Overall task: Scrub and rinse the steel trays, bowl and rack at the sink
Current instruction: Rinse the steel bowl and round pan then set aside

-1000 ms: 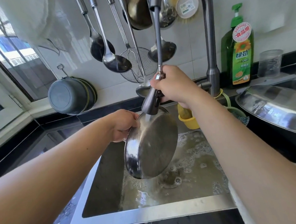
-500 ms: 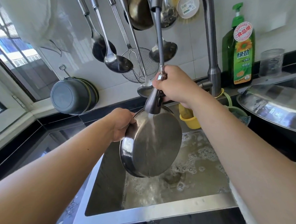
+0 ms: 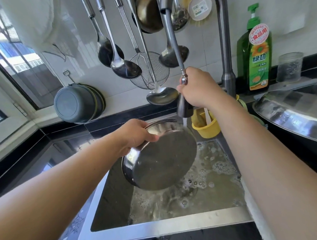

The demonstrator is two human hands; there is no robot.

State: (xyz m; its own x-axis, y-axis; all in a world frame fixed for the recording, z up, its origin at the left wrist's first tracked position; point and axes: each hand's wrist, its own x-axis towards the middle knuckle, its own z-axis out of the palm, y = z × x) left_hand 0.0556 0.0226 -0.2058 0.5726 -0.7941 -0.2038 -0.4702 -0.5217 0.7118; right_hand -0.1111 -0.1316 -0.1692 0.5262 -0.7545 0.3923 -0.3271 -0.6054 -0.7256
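Steel bowl [image 3: 160,157]: it was held tilted above the sink [image 3: 160,229], its underside turned to the camera, over the foamy water.
Left hand [image 3: 136,135]: it was clamped on the far-left rim of the steel bowl, thumb on the outside.
Right hand [image 3: 198,87]: it was closed around the spray head [image 3: 184,107], pulled out on its hose, just beyond the far rim.
Water: a stream was seen falling on the far edge of the steel bowl.
Handling: the steel bowl was judged light and stiff, not fragile, but wet and probably slippery with soap.
Where to hold: the rim was judged the best place, with fingers hooked inside and thumb outside.
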